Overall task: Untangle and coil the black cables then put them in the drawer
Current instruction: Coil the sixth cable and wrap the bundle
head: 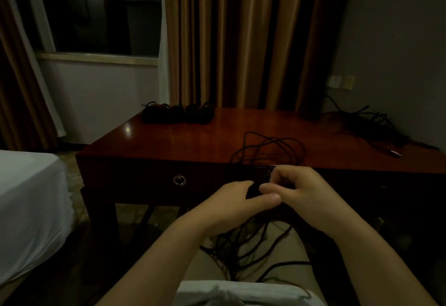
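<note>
A thin black cable (270, 147) lies in loose loops on the red-brown desk (193, 136) and runs over the front edge into my hands. My left hand (237, 200) and my right hand (299, 190) meet just below the desk edge, both pinching a dark bundle of that cable. More strands of it hang tangled over my lap (243, 245). Coiled black cables (178, 112) sit in a row at the desk's back left. A tangled black pile (369, 124) lies at the back right. The drawer front, with a ring pull (179, 180), is closed.
A bed with a white sheet (29, 204) stands to the left. Brown curtains (241, 35) hang behind the desk, beside a dark window (101, 9). A wall socket (341, 81) sits at the right. A metal plug tip (395, 153) lies near the desk's right edge.
</note>
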Tool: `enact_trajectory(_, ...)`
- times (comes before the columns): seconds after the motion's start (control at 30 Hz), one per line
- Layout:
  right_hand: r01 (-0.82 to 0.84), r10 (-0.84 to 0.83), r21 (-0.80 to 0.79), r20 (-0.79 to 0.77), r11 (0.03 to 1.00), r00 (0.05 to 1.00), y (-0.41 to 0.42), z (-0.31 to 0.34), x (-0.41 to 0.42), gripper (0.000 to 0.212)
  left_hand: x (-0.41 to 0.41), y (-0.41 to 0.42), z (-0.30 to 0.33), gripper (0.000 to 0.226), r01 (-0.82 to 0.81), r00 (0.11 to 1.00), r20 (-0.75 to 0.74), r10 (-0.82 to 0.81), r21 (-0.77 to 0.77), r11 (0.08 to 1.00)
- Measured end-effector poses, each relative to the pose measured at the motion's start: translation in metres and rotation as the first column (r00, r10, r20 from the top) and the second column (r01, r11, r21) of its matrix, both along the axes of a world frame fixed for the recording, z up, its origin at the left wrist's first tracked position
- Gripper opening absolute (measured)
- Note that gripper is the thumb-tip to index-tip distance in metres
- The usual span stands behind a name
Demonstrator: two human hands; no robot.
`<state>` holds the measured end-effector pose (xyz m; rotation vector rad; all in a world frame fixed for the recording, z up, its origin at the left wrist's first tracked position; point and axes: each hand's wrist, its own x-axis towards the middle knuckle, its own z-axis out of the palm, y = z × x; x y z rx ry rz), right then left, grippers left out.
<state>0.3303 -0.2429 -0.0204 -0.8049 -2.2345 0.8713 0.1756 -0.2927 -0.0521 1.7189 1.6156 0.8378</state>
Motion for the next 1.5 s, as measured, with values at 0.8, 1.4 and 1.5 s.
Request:
enact_trajectory(0.8, 0.021, -0.077, -0.178, -0.313, 0.984, 0.947, 0.004, -0.042, -0.022, 0.035, 0.011, -0.012, 0.005, 0.012, -0.079, 0.713, 0.696, -0.086, 0.203, 0.976)
enact_trajectory(1.4, 0.008, -0.005, -0.268, 0.009, 0.963, 1.0, -0.01, -0.07, -0.036, 0.051, 0.01, 0.004, 0.03, 0.027, -0.52, 0.221, 0.975, -0.011, 0.128, 0.844)
enact_trajectory(1.5, -0.026, 0.044, -0.088, 0.215, 0.996, 0.976, -0.022, -0.056, -0.039, 0.035, 0.0, 0.014, 0.02, 0.019, -0.7, 0.585, 0.773, 0.245, 0.33, 0.634)
